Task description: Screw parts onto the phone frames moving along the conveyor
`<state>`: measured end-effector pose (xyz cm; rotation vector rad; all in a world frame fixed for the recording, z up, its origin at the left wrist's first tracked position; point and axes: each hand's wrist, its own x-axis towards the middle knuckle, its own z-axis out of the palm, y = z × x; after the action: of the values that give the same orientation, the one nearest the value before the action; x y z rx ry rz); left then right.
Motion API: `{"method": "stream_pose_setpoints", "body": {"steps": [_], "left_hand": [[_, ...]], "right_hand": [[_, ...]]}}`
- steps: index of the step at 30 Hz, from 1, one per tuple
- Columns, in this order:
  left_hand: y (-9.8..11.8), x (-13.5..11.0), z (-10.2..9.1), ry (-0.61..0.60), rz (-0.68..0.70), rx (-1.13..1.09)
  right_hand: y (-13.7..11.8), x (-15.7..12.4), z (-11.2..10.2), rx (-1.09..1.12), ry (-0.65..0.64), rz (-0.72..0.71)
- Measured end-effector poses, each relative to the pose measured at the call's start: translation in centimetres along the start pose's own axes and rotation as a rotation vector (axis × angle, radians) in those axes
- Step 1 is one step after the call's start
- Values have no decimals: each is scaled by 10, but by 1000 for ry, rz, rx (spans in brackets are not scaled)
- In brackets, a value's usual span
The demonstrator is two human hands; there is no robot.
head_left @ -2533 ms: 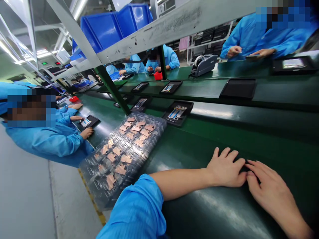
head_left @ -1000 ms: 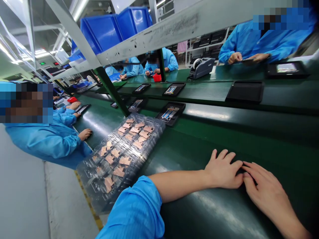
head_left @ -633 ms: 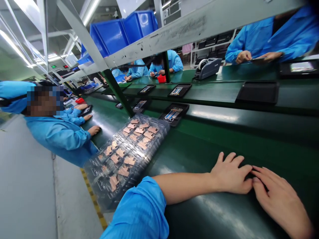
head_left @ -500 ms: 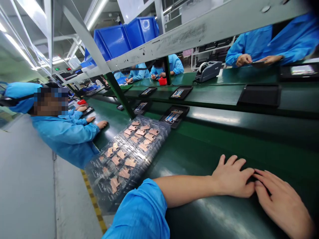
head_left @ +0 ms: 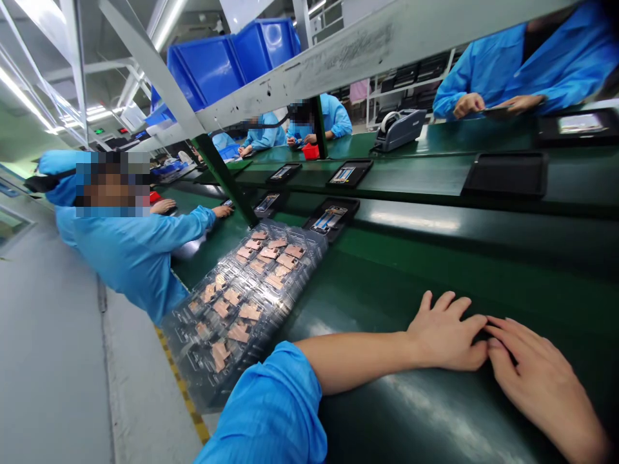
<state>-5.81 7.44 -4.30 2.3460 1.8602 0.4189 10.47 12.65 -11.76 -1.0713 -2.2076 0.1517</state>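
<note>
Green belt (head_left: pixel 411 419) under open, empty left hand (head_left: pixel 445 335) and right hand (head_left: pixel 544 386); clear plastic tray of copper parts (head_left: pixel 242 309) beside left forearm (head_left: pixel 353 364).

Overhead strip lights (head_left: pixel 22 96) at the upper left light the scene brightly, leaving streaks of glare on the green desk (head_left: pixel 435 412). Wide-angle distortion bends the frame's edges.

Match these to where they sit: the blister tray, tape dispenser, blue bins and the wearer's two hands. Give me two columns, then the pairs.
Things
1. Clear blister tray of copper-coloured parts
2. Tape dispenser
3. Blue bins
4. Left hand and right hand

Places
A. Flat on the near green belt
B. On the overhead shelf
C. At the near belt's edge, by the aisle floor
D. On the far green bench

Pairs: 1-C, 2-D, 3-B, 4-A
</note>
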Motion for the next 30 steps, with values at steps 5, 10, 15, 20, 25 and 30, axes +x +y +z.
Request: {"method": "stream_pose_setpoints", "body": {"steps": [5,10,15,20,25,30], "left_hand": [[0,-1,-1,2,-3,13],[-2,-2,0,18,16,16],[-1,-1,-2,-23,6,3],[0,-1,-4,-21,2,36],[0,-2,-2,-15,-2,52],[0,-2,-2,-17,8,27]], "right_hand": [[-3,1,-2,-33,5,-19],[-5,2,-1,-36,5,-2],[-5,1,-1,-15,10,20],[-4,-1,-2,14,-13,0],[-1,-1,2,9,18,-9],[0,-1,2,41,12,13]]}}
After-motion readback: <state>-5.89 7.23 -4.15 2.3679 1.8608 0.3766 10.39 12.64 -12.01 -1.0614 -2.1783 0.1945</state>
